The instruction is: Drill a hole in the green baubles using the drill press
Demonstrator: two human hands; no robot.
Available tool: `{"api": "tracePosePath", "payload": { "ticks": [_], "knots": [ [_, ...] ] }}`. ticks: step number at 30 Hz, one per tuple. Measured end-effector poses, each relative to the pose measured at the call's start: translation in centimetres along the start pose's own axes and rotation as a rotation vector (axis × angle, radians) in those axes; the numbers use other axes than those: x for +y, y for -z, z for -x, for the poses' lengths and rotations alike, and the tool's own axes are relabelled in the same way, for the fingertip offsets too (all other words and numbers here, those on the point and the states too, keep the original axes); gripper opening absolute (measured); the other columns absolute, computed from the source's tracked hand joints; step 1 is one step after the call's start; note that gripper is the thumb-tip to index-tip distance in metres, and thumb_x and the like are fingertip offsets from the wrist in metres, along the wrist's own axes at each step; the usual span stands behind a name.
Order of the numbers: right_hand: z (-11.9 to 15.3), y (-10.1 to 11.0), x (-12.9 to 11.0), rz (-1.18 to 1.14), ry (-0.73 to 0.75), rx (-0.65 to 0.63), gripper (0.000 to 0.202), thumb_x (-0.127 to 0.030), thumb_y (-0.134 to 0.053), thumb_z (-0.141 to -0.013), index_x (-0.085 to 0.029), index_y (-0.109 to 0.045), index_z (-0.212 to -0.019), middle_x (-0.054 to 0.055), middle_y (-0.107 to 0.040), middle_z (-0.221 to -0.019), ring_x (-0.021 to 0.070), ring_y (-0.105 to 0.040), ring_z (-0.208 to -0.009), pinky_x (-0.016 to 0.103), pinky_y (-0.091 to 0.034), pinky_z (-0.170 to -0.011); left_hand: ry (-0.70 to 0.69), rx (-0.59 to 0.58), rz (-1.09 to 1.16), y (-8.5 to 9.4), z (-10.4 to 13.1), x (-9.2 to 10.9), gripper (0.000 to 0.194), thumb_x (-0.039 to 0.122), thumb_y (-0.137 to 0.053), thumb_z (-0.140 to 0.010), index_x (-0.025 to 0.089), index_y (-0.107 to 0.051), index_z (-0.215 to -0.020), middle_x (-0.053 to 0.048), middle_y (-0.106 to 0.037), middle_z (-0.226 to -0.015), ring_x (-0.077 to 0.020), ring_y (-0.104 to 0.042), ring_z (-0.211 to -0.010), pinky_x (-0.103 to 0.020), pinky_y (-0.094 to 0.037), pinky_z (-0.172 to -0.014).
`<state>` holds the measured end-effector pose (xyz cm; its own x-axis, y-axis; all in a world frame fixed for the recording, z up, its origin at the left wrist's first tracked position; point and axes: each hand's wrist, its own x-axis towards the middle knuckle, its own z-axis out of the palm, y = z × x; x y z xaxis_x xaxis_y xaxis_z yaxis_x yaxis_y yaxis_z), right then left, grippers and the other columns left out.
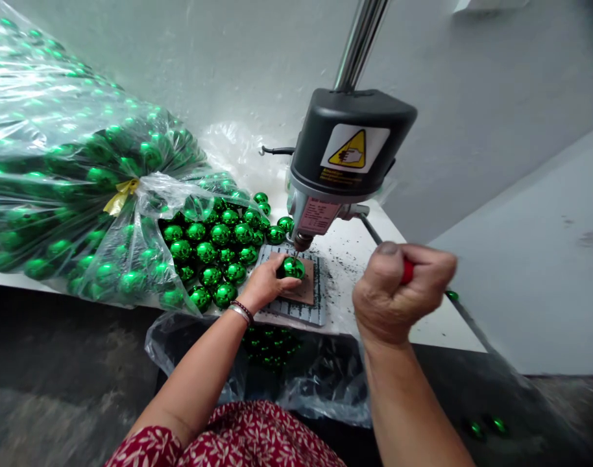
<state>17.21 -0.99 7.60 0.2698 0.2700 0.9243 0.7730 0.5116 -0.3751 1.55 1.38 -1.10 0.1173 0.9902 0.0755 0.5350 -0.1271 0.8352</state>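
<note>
Between the thumb and fingers of my left hand (267,282), curved part-way closed, I hold a shiny green ball (292,268) over a flat brown board (305,290) that lies on a grey ridged metal base (320,314). Just above that hand comes the brown-toned metal chuck (303,242) of a black-and-grey drill press (355,143); whether its thin bit touches the ball I cannot tell. My right hand (398,301), well to the right and folded into a fist, grips a round red knob (407,271) at the end of a slim metal lever (372,228).

The step in hand, I judge, is drilling the ball: dark shavings (342,259) lie scattered between my hands. The next move calls for a firm left hold, fingertips clear of the bit, and an even pull on the lever.

Left of my left hand, loose glossy green balls (221,234) spill from a bulging clear plastic bag (145,188); nearer my body, below that hand, more lie in a clear plastic liner (320,405).
</note>
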Motion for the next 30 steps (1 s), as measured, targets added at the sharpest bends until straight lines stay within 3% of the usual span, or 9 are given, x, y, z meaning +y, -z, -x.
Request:
{"api": "tracePosePath", "payload": {
  "ticks": [4, 7, 9, 13, 17, 20, 26, 28, 30],
  "knots": [
    [-0.5, -0.1, -0.1, -0.006, -0.022, 0.013, 0.014, -0.022, -0.05, -0.083, -0.014, -0.044, -0.073, -0.003, -0.045, -0.063, 0.0003, -0.039, -0.056, 0.017, -0.03, -0.055, 0.005, 0.006, -0.009, 0.0, -0.1, 0.1, 0.057, 0.034, -0.073, -0.071, 0.018, -0.059, -0.123, -0.006, -0.069, -0.11, -0.0231, -0.063, -0.101, -0.033, -0.047, -0.091],
    [-4.1, -0.7, -0.4, 0.015, -0.094, -0.029, 0.023, -0.032, -0.051, -0.084, -0.012, -0.046, -0.072, -0.003, -0.044, -0.062, -0.0005, -0.035, -0.056, 0.018, -0.026, -0.055, 0.002, 0.018, 0.0, 0.0, 0.0, 0.3, 0.05, 0.033, -0.073, -0.07, 0.019, -0.062, -0.117, -0.004, -0.07, -0.101, -0.022, -0.064, -0.094, -0.032, -0.049, -0.086],
    [-7.1, -1.4, -0.5, 0.004, -0.225, -0.151, 0.031, -0.038, -0.047, -0.086, -0.011, -0.045, -0.071, -0.004, -0.041, -0.06, -0.0014, -0.033, -0.057, 0.017, -0.027, -0.058, -0.023, 0.023, 0.021, 0.0, 0.3, 0.4, 0.046, 0.03, -0.073, -0.069, 0.019, -0.063, -0.113, -0.002, -0.069, -0.095, -0.0203, -0.063, -0.089, -0.031, -0.049, -0.084],
    [-10.8, -2.6, -0.5, 0.042, -0.292, -0.252, 0.036, -0.042, -0.044, -0.086, -0.011, -0.044, -0.069, -0.006, -0.04, -0.059, -0.0021, -0.032, -0.058, 0.018, -0.027, -0.063, -0.043, 0.038, 0.087, 0.4, 2.0, 0.5, 0.054, 0.029, -0.073, -0.069, 0.02, -0.058, -0.12, -0.002, -0.069, -0.101, -0.0193, -0.063, -0.094, -0.031, -0.048, -0.088],
    [-10.9, -2.9, -0.9, 0.038, -0.387, -0.229, 0.039, -0.045, -0.045, -0.084, -0.012, -0.037, -0.064, -0.006, -0.037, -0.059, -0.002, -0.029, -0.06, 0.019, -0.026, -0.065, -0.014, -0.004, 0.092, 1.4, 4.7, 0.5, 0.063, 0.03, -0.074, -0.068, 0.019, -0.054, -0.126, -0.005, -0.068, -0.112, -0.021, -0.062, -0.101, -0.034, -0.048, -0.094],
    [-10.7, -3.0, -1.2, 0.019, -0.435, -0.242, 0.033, -0.033, -0.046, -0.086, -0.014, -0.032, -0.063, -0.006, -0.035, -0.06, -0.0016, -0.028, -0.06, 0.02, -0.024, -0.066, 0.005, -0.063, 0.092, 2.1, 6.9, 0.6, 0.065, 0.031, -0.074, -0.069, 0.019, -0.053, -0.129, -0.007, -0.066, -0.12, -0.0218, -0.061, -0.107, -0.037, -0.046, -0.098],
    [-10.9, -3.0, -0.9, 0.016, -0.422, -0.263, 0.028, -0.025, -0.043, -0.087, -0.015, -0.03, -0.064, -0.004, -0.034, -0.062, 0.0007, -0.028, -0.06, 0.022, -0.022, -0.065, -0.045, -0.289, -0.033, 2.4, 10.3, 0.1, 0.066, 0.032, -0.076, -0.069, 0.021, -0.054, -0.13, -0.011, -0.06, -0.131, -0.0246, -0.06, -0.115, -0.038, -0.046, -0.102],
    [-11.0, -2.9, -0.9, 0.03, -0.418, -0.264, 0.027, -0.025, -0.042, -0.087, -0.016, -0.03, -0.064, -0.004, -0.033, -0.062, 0.0012, -0.027, -0.059, 0.022, -0.021, -0.065, -0.063, -0.257, -0.101, 2.4, 10.9, -0.3, 0.063, 0.034, -0.073, -0.073, 0.02, -0.053, -0.131, -0.012, -0.06, -0.132, -0.0234, -0.063, -0.108, -0.037, -0.05, -0.097],
    [-11.0, -2.8, -1.0, 0.043, -0.421, -0.272, 0.028, -0.024, -0.043, -0.087, -0.016, -0.028, -0.064, -0.004, -0.032, -0.062, 0.0015, -0.025, -0.059, 0.023, -0.021, -0.065, -0.05, -0.095, -0.185, 2.7, 11.3, -0.7, 0.052, 0.035, -0.067, -0.079, 0.019, -0.055, -0.128, -0.012, -0.062, -0.127, -0.022, -0.064, -0.105, -0.036, -0.051, -0.095]
  ]
}}
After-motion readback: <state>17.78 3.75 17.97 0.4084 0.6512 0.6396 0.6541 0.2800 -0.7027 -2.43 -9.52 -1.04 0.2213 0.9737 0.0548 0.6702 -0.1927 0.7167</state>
